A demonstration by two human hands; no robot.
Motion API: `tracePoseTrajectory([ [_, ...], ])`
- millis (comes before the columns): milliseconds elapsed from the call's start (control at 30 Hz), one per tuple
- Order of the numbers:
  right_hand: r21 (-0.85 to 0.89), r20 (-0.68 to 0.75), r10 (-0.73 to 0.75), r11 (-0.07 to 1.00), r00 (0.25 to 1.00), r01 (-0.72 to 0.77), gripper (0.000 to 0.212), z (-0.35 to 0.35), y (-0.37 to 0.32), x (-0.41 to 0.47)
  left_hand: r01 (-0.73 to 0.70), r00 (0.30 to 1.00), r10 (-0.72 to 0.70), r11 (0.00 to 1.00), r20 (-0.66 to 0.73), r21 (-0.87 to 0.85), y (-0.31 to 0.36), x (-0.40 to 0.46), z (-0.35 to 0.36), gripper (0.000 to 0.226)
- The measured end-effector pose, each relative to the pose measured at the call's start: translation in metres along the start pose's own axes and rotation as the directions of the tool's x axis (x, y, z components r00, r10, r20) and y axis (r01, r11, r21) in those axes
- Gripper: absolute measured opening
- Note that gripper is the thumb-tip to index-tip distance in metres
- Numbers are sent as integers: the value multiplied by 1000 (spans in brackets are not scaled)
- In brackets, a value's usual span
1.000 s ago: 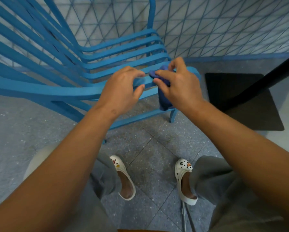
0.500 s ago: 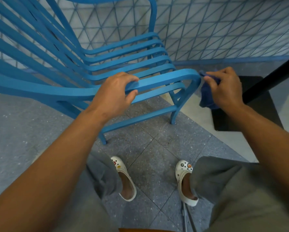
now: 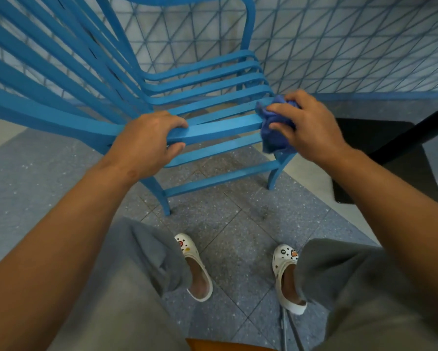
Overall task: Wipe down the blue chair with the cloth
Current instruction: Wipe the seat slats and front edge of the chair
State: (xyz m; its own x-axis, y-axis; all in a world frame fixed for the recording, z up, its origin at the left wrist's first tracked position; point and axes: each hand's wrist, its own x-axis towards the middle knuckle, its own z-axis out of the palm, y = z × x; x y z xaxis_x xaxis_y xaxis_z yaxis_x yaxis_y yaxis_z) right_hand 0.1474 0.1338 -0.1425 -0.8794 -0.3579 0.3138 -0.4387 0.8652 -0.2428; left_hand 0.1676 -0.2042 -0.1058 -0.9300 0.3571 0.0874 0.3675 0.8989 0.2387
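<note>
Nearest the camera, grey trouser legs point(image 3: 142, 252) framed two white clogs point(image 3: 196, 267) planted on the speckled grey floor tiles point(image 3: 238, 224). A thin metal rod point(image 3: 286, 330) lay on the floor just beside the right clog, and an orange edge point(image 3: 213, 344) showed at the bottom of the view.

Beyond the feet stood the blue chair point(image 3: 207, 82), its near armrest running across between the two hands. The left hand point(image 3: 147, 143) gripped that armrest, fingers curled over the top and thumb pressed beneath. The right hand point(image 3: 306, 125) held the crumpled blue cloth point(image 3: 273, 133) bunched in curled fingers, pressing it against the armrest's front end, where the rail bent down into the leg; the cloth hid that corner.

To the right, a black square base point(image 3: 403, 160) lay on the floor with a dark pole point(image 3: 415, 133) slanting over it, partly covered by the right forearm. Behind the chair rose a wall point(image 3: 339, 41) of triangular tiles with blue lines.
</note>
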Motion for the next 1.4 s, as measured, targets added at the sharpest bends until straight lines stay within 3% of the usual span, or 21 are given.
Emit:
tracePoseTrajectory([
  [233, 38, -28, 280, 959, 959, -279, 38, -4, 59, -20, 10, 999, -13, 998, -33, -68, 2, 1, 2, 42],
  [333, 63, -31, 227, 972, 973, -225, 39, -9, 41, -15, 27, 999, -32, 992, -39, -122, 2, 1, 4, 47],
  [433, 103, 1, 57, 993, 998, -57, 45, -1, -17, 4, 66, 997, -72, 985, -34, -162, 3, -1, 5, 61],
  [533, 44, 42, -89, 995, 995, 87, 46, 20, -70, 26, 121, 992, -126, 966, -8, -226, 1, -1, 4, 77],
  [633, -23, 35, -129, 991, 991, 130, 41, 29, -85, 33, 120, 992, -124, 967, -2, -225, 0, -2, 5, 77],
  [733, -48, 29, -114, 992, 993, 116, 40, 23, -61, 24, 76, 996, -81, 982, -24, -171, 0, -1, 6, 64],
  [867, -35, 17, 12, 999, 1000, -11, 41, 4, -9, 10, 67, 997, -71, 990, -30, -123, 4, 5, 11, 50],
  [1067, 42, 48, 151, 987, 987, -153, 37, -13, 39, -1, 34, 999, -36, 992, -9, -120, 39, 26, 34, 45],
  [1267, 126, 145, 108, 984, 984, -127, 28, -22, 56, 4, 19, 996, -31, 990, -87, -142, 92, 60, 67, 50],
  [1400, 185, 190, 85, 975, 978, -121, 26, -28, 57, 11, 133, 960, -150, 987, -236, -87, 101, 69, 82, 52],
])
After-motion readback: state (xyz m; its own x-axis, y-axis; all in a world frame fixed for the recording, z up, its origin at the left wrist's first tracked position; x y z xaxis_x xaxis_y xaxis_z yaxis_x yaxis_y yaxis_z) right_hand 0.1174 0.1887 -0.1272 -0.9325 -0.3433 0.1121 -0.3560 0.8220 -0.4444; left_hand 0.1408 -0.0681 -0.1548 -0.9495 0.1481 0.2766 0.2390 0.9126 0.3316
